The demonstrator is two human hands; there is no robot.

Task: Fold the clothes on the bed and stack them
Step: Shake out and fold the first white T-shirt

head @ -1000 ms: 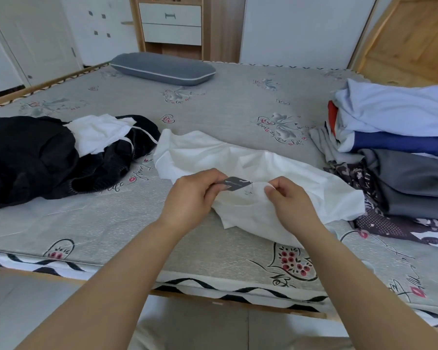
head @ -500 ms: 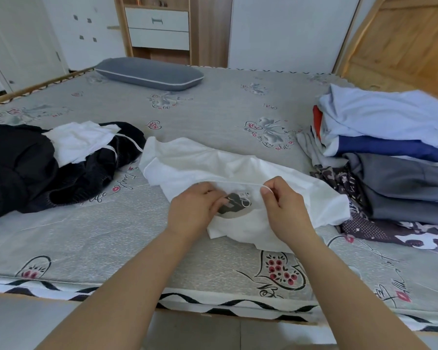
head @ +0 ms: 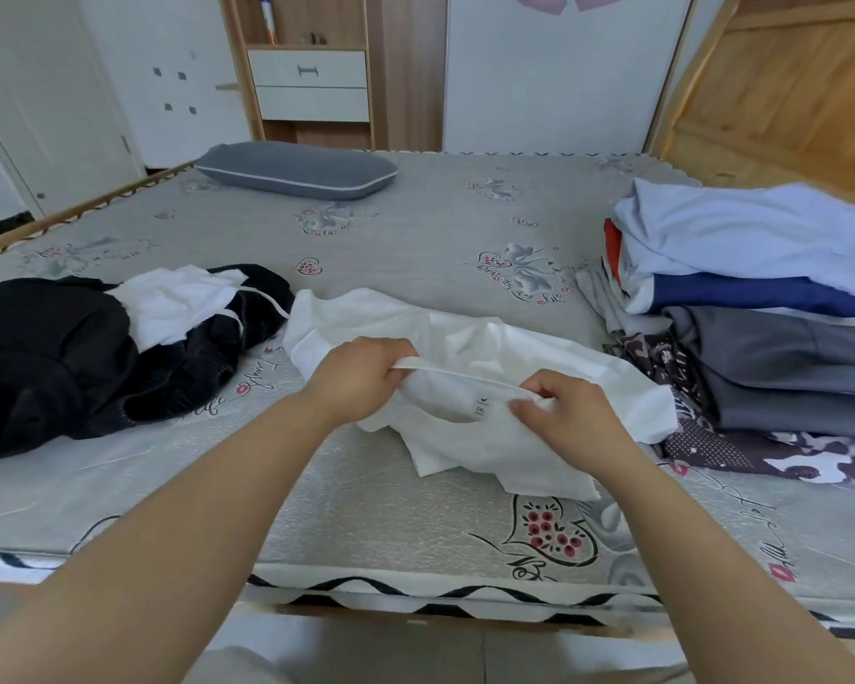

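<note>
A white T-shirt (head: 470, 348) lies crumpled on the grey patterned bed (head: 415, 239), its neck opening toward me with a size label showing. My left hand (head: 361, 377) grips the left end of the collar band. My right hand (head: 568, 417) pinches the right end, and the band is pulled taut between them. A heap of black clothes (head: 45, 357) with a white garment (head: 174, 303) on top lies at the left. A stack of folded clothes (head: 751, 308) stands at the right.
A grey pillow (head: 297, 170) lies at the far side of the bed. Behind it stand a wooden drawer unit (head: 312, 86) and white wardrobe doors. A wooden panel (head: 786, 91) rises at the right. The bed's near edge runs just below my forearms.
My hands have spread apart along the collar and lifted it, stretching the band taut. The dark tag my left hand held is gone from view; the neck label now shows.
</note>
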